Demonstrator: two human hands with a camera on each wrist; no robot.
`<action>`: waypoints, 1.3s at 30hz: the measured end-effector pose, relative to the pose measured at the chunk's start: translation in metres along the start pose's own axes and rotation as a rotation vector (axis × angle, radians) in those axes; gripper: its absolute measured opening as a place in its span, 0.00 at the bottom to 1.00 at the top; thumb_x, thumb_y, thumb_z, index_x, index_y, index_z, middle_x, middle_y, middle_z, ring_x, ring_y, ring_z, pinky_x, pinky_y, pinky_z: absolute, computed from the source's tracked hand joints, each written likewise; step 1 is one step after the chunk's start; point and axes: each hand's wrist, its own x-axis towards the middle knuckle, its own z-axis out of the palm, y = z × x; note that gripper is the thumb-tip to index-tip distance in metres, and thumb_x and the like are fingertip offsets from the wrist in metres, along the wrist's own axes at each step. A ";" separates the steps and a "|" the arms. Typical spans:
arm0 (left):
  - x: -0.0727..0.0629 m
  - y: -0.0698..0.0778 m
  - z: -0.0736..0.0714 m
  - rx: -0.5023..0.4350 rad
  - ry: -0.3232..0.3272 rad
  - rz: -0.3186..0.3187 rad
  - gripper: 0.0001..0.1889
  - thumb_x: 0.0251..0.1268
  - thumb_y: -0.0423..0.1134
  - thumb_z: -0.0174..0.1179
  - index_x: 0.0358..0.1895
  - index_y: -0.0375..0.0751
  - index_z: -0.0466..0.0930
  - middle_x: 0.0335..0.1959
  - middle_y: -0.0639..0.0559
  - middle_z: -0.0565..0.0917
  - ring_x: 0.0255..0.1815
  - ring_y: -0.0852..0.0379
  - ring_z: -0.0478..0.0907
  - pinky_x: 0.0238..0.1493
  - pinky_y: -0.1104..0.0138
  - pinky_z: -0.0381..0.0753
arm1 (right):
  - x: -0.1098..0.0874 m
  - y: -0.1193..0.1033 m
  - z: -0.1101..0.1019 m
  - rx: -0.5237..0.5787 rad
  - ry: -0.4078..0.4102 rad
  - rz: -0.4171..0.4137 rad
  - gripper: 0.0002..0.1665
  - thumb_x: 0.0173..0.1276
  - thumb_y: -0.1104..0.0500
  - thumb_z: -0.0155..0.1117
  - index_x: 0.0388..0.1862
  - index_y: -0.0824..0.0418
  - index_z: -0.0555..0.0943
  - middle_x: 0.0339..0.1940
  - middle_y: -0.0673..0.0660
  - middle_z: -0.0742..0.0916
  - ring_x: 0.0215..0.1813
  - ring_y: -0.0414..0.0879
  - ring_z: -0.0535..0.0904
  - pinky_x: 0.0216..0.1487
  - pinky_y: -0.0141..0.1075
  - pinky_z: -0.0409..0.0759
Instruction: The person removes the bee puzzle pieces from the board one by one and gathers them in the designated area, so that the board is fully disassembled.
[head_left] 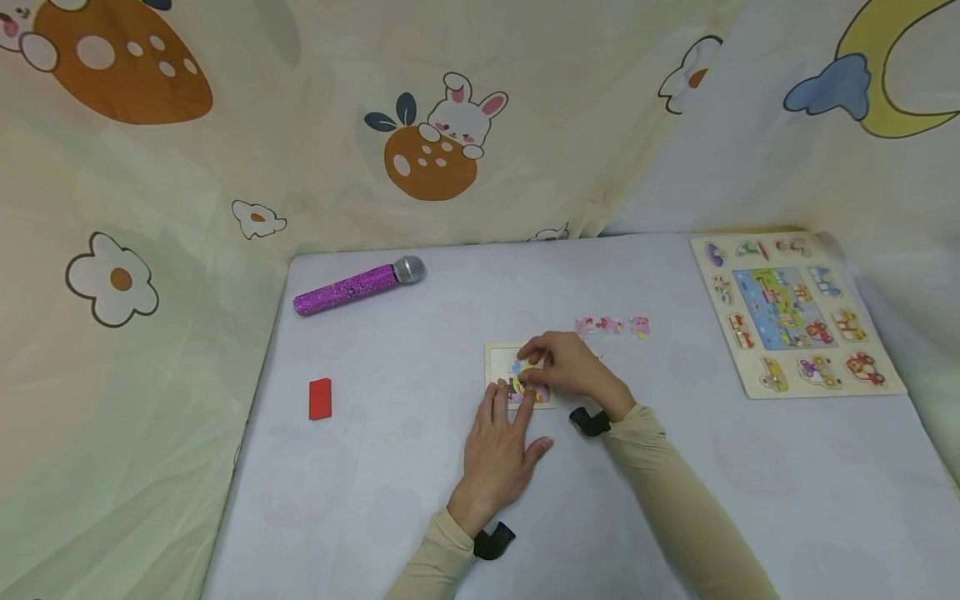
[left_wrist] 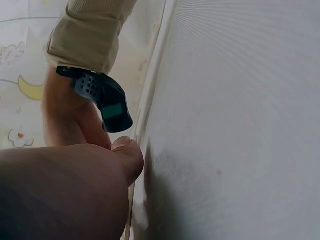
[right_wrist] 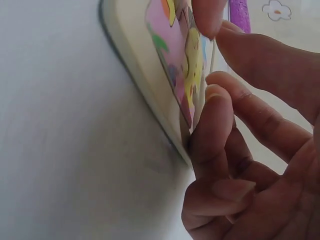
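Observation:
A small wooden jigsaw board (head_left: 498,354) lies in front of me, with colourful pieces covering part of its tray. My left hand (head_left: 497,454) reaches in from below, fingers outstretched, their tips resting on the board's near edge and pieces. From the right, my right hand (head_left: 573,367) bends over the board with curled fingers. Its thumb and fingertips pinch at a yellow puzzle piece (right_wrist: 194,55), whose full outline is hidden by the fingers. Only the thumb side of the left hand shows in the left wrist view. Several pink loose puzzle pieces (head_left: 600,326) lie just beyond the right hand.
A purple glittery microphone (head_left: 348,290) lies at the back left, and a red block (head_left: 320,399) nearer on the left. A large picture puzzle board (head_left: 720,333) lies at the right. Behind the white table (head_left: 390,467) hangs a printed curtain (head_left: 315,150).

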 end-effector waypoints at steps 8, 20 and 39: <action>0.000 -0.001 0.000 0.020 0.004 0.002 0.39 0.78 0.64 0.55 0.84 0.49 0.62 0.82 0.30 0.59 0.85 0.34 0.53 0.80 0.51 0.65 | 0.004 -0.002 0.004 -0.033 -0.025 -0.001 0.17 0.64 0.58 0.81 0.48 0.64 0.89 0.36 0.55 0.89 0.29 0.40 0.76 0.32 0.32 0.74; 0.000 0.001 0.000 0.010 -0.012 -0.013 0.39 0.77 0.64 0.56 0.83 0.50 0.64 0.83 0.31 0.59 0.85 0.34 0.53 0.80 0.51 0.66 | 0.003 -0.003 0.005 -0.033 -0.023 0.023 0.18 0.61 0.60 0.83 0.48 0.63 0.87 0.40 0.56 0.90 0.32 0.41 0.77 0.35 0.33 0.75; 0.000 0.000 0.000 0.027 -0.005 -0.004 0.38 0.77 0.65 0.57 0.83 0.52 0.65 0.82 0.31 0.60 0.85 0.35 0.53 0.81 0.51 0.65 | 0.001 -0.005 0.007 0.002 0.028 0.035 0.19 0.56 0.64 0.85 0.45 0.60 0.87 0.39 0.55 0.91 0.28 0.42 0.79 0.30 0.33 0.75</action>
